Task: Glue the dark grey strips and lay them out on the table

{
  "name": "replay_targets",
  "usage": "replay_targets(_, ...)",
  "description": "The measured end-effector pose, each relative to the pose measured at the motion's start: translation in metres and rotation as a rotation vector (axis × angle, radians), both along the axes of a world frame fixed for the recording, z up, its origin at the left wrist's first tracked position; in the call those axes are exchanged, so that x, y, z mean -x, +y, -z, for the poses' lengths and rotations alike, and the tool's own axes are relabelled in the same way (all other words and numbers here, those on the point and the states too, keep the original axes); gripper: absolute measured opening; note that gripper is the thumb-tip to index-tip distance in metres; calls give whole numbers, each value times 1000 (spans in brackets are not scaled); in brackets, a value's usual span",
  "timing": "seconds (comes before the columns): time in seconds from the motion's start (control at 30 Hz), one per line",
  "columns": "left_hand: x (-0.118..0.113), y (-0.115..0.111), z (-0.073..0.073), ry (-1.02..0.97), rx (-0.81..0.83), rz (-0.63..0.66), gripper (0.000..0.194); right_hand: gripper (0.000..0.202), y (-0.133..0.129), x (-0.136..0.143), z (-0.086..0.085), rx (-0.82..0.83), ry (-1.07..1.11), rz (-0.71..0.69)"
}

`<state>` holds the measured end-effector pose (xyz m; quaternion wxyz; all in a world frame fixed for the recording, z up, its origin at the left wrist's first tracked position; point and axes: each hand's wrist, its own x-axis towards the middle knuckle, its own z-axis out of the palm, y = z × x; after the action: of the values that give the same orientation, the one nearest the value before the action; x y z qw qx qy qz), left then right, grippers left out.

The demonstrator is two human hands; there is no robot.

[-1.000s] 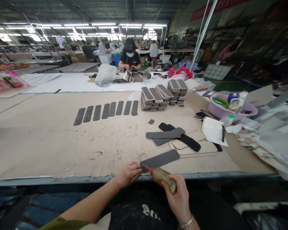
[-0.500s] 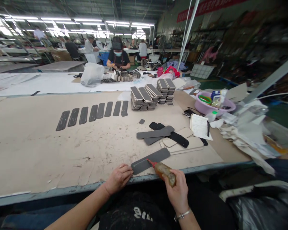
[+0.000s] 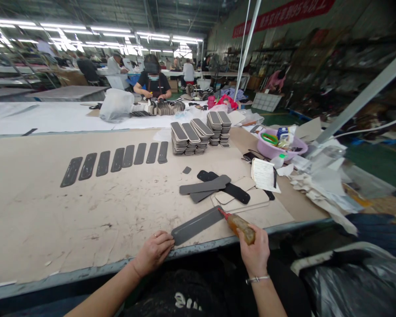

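A long dark grey strip (image 3: 196,226) with rounded corners lies at the table's front edge, tilted up toward the right. My left hand (image 3: 154,251) is closed on its left end, fingers pressed together there. In my right hand (image 3: 255,251) is a brownish glue bottle (image 3: 239,226), gripped round its rear part. The bottle's red nozzle points left and touches or nearly touches the strip's far right end. A thin shiny line runs along the strip's upper long edge. Behind it lie loose grey strips (image 3: 203,185), a black strip (image 3: 236,192) and pale panels (image 3: 260,198).
Several dark grey pieces (image 3: 103,163) lie in a row at left. Stacked pieces (image 3: 188,138) stand at the back. Rightward are a notebook (image 3: 263,174), a purple basin (image 3: 267,149) and scraps (image 3: 317,189). A co-worker (image 3: 153,83) sits across the table.
My right hand has moved the glue bottle rightward along the strip, from its middle to its right end. The shiny line is longer. My left hand keeps its hold; the view has shifted slightly.
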<state>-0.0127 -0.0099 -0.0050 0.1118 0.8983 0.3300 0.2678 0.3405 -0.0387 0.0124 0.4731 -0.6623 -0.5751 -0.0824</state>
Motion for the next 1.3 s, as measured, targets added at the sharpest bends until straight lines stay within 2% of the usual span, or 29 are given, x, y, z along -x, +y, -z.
replay_targets(0.13, 0, -1, -2, 3, 2, 5, 22, 29, -9, 9, -5, -22, 35, -33)
replay_targets(0.3, 0, -2, -1, 4, 13, 7, 22, 26, -31, 47, -11, 79, 200, -274)
replay_targets(0.47, 0, -2, 2, 7, 25, 3, 22, 21, -40, 83, -7, 181, 275, -464)
replay_targets(0.57, -2, -3, 0, -2, 19, 3, 23, 20, -40, 90, -6, 214, 278, -495)
replay_targets(0.73, -2, -3, -4, 6, 27, 9, 24, 19, -45, 86, -7, 250, 269, -519)
replay_targets(0.83, -2, -2, -4, 13, 32, 1, 23, 19, -50, 78, -9, 247, 252, -490)
replay_targets(1.03, -2, -2, -2, 12, 17, -8, 21, 22, -49, 52, -11, 165, 185, -290)
replay_targets(1.3, -2, -2, -1, 8, 1, -6, 19, 27, -34, 5, -9, 5, -38, -43)
